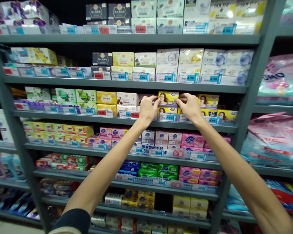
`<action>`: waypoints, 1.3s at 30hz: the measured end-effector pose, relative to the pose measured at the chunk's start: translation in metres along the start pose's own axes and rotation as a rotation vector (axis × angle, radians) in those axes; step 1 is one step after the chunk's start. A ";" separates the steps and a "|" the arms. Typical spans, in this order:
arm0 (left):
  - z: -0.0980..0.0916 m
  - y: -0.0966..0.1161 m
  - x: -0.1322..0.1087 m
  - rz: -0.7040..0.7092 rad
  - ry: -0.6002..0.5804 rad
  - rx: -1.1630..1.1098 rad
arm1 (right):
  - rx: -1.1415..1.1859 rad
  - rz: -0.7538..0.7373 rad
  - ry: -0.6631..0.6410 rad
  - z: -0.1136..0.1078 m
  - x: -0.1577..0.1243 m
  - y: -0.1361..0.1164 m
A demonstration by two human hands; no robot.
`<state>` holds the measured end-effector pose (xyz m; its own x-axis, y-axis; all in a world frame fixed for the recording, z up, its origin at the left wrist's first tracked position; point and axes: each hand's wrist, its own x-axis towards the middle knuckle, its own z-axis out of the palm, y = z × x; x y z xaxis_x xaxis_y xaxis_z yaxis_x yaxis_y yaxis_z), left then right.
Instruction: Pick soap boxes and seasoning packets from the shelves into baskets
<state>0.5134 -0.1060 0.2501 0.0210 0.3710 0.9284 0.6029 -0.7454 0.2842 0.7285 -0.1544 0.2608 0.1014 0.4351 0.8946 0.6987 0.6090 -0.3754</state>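
A yellow soap box (168, 98) with a portrait printed on it sits on the middle shelf, on top of a similar box (162, 110). My left hand (148, 109) holds its left side, thumb against the edge. At its right side is my right hand (190, 106), with the thumb pressed on the front corner and the fingers bent behind. Between them the two hands grip this box. Another yellow box (208, 101) with the same portrait stands right of my right hand. Pink-and-white boxes (127, 98) lie left of my left hand, which partly covers their neighbours.
Grey shelf boards (127, 84) run above and below my hands. Blue price tags (168, 117) line the shelf fronts. Pink soap packs (192, 140) fill part of the shelf below. A grey upright (252, 81) stands at the right, with large detergent bags (274, 143) beyond it.
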 end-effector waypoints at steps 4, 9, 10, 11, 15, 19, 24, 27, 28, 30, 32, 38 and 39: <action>0.001 -0.004 0.001 0.022 -0.019 0.026 | 0.004 0.012 -0.039 -0.003 0.002 0.002; 0.001 -0.007 -0.002 0.063 -0.055 0.077 | -0.055 0.000 -0.145 -0.008 -0.003 0.001; 0.001 -0.007 -0.003 0.055 -0.056 0.087 | -0.062 0.005 -0.154 -0.009 -0.004 0.001; 0.001 -0.007 -0.003 0.044 -0.053 0.099 | -0.068 0.012 -0.155 -0.008 -0.005 0.002; 0.003 -0.004 -0.007 0.019 -0.039 0.148 | -0.059 0.043 -0.158 -0.007 -0.007 0.006; 0.003 -0.003 -0.009 0.030 -0.044 0.175 | -0.062 0.029 -0.155 -0.007 -0.008 0.006; 0.000 -0.001 -0.013 0.029 -0.057 0.198 | -0.060 0.032 -0.157 -0.008 -0.010 0.004; 0.002 0.002 -0.016 0.018 -0.048 0.199 | -0.071 0.013 -0.146 -0.006 -0.010 0.006; 0.003 0.003 -0.016 0.014 -0.041 0.195 | -0.077 -0.002 -0.140 -0.005 -0.010 0.007; 0.007 0.003 -0.014 0.012 -0.037 0.182 | -0.078 -0.023 -0.138 -0.004 -0.009 0.009; 0.008 0.004 -0.012 0.024 -0.044 0.171 | -0.081 -0.031 -0.147 -0.004 -0.010 0.009; -0.049 0.001 -0.060 0.259 0.179 0.077 | -0.225 -0.180 0.095 -0.020 -0.042 -0.002; -0.066 -0.001 -0.081 0.252 0.231 0.041 | -0.235 -0.214 0.122 -0.024 -0.052 -0.004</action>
<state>0.4586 -0.1713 0.1907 -0.0050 0.0392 0.9992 0.6336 -0.7730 0.0335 0.7376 -0.1954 0.2220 0.0088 0.2222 0.9750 0.8561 0.5022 -0.1222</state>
